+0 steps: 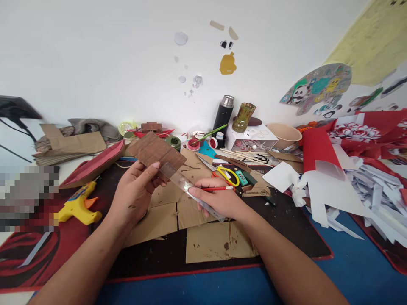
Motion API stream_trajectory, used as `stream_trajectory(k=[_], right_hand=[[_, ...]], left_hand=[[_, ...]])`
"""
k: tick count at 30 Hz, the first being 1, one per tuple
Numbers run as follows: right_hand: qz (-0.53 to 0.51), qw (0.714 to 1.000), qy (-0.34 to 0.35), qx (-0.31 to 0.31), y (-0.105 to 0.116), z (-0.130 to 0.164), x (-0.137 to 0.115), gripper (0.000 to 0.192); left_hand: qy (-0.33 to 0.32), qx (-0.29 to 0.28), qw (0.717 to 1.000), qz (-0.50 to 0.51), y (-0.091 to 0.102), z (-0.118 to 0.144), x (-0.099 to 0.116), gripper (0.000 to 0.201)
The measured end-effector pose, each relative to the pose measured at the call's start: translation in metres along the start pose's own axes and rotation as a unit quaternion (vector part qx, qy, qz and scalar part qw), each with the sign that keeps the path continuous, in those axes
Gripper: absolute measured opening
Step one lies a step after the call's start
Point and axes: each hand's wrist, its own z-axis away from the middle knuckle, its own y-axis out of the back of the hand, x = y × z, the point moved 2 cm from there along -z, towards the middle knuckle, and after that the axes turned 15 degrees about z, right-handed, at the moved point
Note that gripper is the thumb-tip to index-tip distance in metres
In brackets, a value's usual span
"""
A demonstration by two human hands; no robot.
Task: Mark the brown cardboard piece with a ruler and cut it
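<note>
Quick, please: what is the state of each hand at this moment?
Left hand: closed, holding a brown cardboard piece.
Right hand: closed, holding a clear ruler and a red pencil.

Bright, even light; soft shadows; edges bowed by the lens.

Two hands are counted, the left hand [135,192] and the right hand [219,199], and between them one brown cardboard piece [157,153], one clear ruler [187,186] and one red pencil [219,188] are held. On the tabletop [349,271] one yellow glue gun [79,205], one pair of yellow-handled scissors [222,171], one black flask [223,114] and one beige bowl [284,134] are seen. The white paper strips [375,190] at the right edge are too many to be counted.
</note>
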Motion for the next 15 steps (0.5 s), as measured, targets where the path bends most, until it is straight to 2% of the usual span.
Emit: stream_trajectory(k=[10,15], right_hand=[[-0.011,1.000,-0.003,-0.011,-0.0018,0.0001,0.0004,0.045],[-0.013,1.000,-0.006,-0.012,-0.0026,-0.0001,0.0012,0.043]], left_hand=[[0.007,0.010,1.000,-0.007,0.0016,-0.0016,-0.0010,0.025],[0.009,0.016,1.000,0.002,0.0019,-0.0020,-0.0006,0.028]])
